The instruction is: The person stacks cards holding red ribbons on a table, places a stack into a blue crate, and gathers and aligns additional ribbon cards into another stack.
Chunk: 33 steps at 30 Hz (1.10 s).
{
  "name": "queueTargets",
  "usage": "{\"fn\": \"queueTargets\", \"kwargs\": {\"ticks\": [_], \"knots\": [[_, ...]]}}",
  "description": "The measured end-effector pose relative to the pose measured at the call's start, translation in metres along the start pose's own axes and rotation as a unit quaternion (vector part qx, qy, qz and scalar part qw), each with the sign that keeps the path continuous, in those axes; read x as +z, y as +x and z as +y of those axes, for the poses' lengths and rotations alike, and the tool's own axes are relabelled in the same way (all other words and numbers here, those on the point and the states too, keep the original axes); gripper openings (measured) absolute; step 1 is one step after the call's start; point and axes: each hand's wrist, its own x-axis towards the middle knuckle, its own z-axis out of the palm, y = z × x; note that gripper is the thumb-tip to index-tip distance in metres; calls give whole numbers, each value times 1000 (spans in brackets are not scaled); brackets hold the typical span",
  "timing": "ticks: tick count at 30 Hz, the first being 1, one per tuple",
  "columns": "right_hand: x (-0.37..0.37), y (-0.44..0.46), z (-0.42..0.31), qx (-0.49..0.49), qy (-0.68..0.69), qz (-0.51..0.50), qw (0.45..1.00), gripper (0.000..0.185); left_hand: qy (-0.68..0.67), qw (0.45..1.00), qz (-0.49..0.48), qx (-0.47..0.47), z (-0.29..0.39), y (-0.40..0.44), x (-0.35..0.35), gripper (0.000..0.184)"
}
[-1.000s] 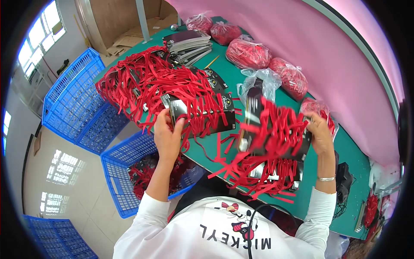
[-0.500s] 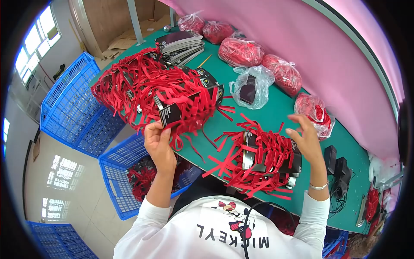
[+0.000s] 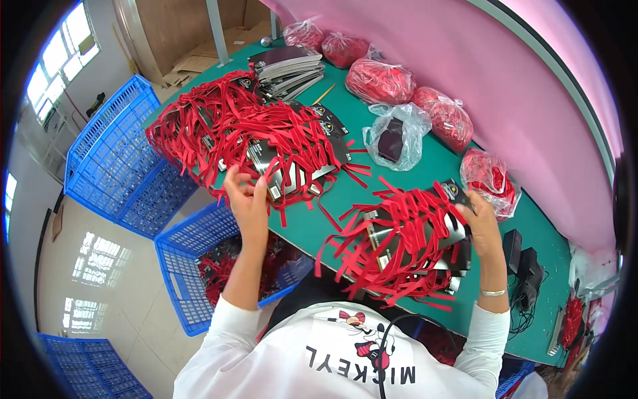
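My left hand is at the front edge of the large pile of black cards with red ribbons. Its thumb and fingers are apart, with nothing between them. On the right, my right hand pinches the far right edge of a black printed card. Red ribbons hang across that card, which lies over a smaller stack of similar ribboned cards. Ribbons hide much of the stack, and some loose ends spread over the table toward me.
Bags of red ribbon line the back of the green table. Near them are an open clear bag, a pencil and a stack of dark cards. Blue crates stand left; black adapters lie right.
My right hand has come down from above the smaller stack and taken a card's edge. My left hand has let go of a card on the large pile, and its fingers have spread.
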Motion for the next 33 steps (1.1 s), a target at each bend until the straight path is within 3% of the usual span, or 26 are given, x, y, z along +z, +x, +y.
{"fn": "queueTargets", "kwargs": {"ticks": [1,3,4,5,6,7,9,12,15,18,19,20,22,24,26,28,30,31,32,33], "knots": [[-10,-2,8,40,-50,0,998,29,37,999,-23,-20,-5,9,-1,41],[-35,4,58,2,-186,-38,982,32,109,990,-70,-57,-14,24,-1,36],[-42,6,73,-15,-253,-55,966,34,38,993,-77,-78,-23,31,-1,32],[-39,-5,40,27,-256,-61,964,41,-34,991,-87,-100,-32,37,-2,27],[-42,-9,34,-25,-318,-33,947,41,-105,982,-97,-123,-38,38,0,23],[-44,-12,30,-76,-378,-5,923,42,-148,983,-82,-65,-32,36,2,13],[-49,-15,27,-137,-445,26,885,48,-221,971,-92,-12,-27,36,1,16],[-41,-6,14,-178,-307,37,934,55,-323,938,-120,-24,40,4,10,18],[-23,-2,-4,-204,-30,60,977,63,-403,883,-223,-93,55,-40,18,23],[-16,-9,-22,-228,67,73,969,66,-451,820,-292,-196,73,-83,51,23],[-15,-6,-15,-242,-24,125,962,64,-441,802,-326,-237,72,-94,60,24],[-20,-7,-6,-166,9,94,982,62,-421,789,-335,-296,65,-102,68,25],[-41,-11,17,-12,75,29,997,58,-275,788,-450,-317,50,-94,72,19],[-66,-7,55,74,87,-4,993,51,-215,832,-446,-250,23,-82,73,18],[-67,-6,66,49,11,9,999,49,-93,853,-463,-223,22,-63,61,15],[-53,-9,67,-87,-152,67,982,52,112,851,-492,-146,29,-48,54,16],[-22,-24,22,-273,-288,56,916,59,151,926,-341,51,24,-32,46,15],[-13,-30,9,-273,-338,9,901,60,147,953,-257,58,18,-13,43,15],[-10,-33,3,-274,-386,-38,880,62,187,961,-148,141,19,10,37,19],[-10,-32,7,-250,-361,-63,896,61,302,932,-65,189,3,33,27,29]]}}
